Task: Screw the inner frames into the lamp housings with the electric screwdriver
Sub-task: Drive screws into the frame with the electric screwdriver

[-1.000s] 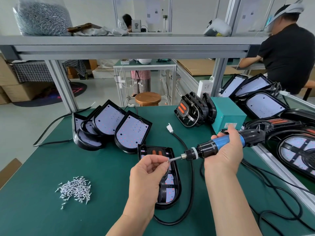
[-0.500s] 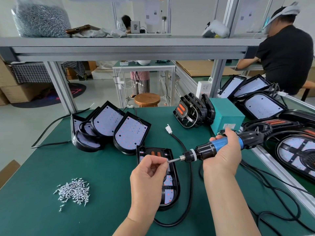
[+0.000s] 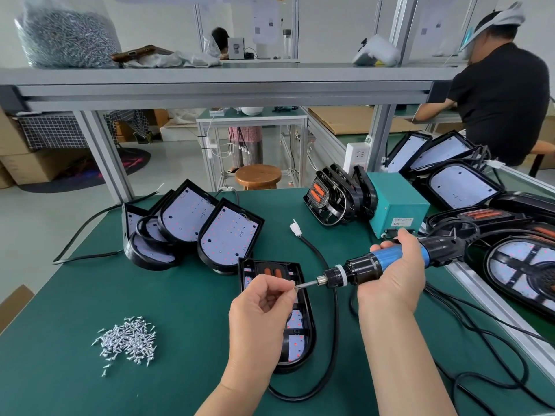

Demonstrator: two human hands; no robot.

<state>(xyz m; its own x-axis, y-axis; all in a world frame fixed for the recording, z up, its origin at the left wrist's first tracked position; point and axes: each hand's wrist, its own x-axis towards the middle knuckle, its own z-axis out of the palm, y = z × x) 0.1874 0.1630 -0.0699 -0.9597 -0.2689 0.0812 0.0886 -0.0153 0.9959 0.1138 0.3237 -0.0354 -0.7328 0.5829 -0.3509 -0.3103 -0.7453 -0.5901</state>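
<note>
- The lamp housing [image 3: 300,349] is lying flat on the green table [image 3: 186,310], long side running toward the person. The black inner frame [image 3: 292,267] is sitting in it, orange strips at the far end.
- The right hand [image 3: 390,280] is wrapping all its fingers around the blue grip of the electric screwdriver [image 3: 360,270]. It's holding the tool nearly level above the housing's far half, tip pointing left, with the forearm coming up from the near edge.
- The left hand [image 3: 261,298] is hovering over the middle of the housing, palm turned up a bit. Thumb and forefinger are pinching a tiny screw [image 3: 295,285] right at the screwdriver's tip, and the other fingers are curling in loosely.
- A pile of screws [image 3: 126,340] is sitting well to the left of the housing.
- A bunch of other housings [image 3: 228,235] are leaning on each other just past its far-left corner.
- A teal box [image 3: 396,205] is sitting off to its far right, beyond the right hand.
- A black cable [image 3: 329,355] is looping around the housing's right side and near end.
</note>
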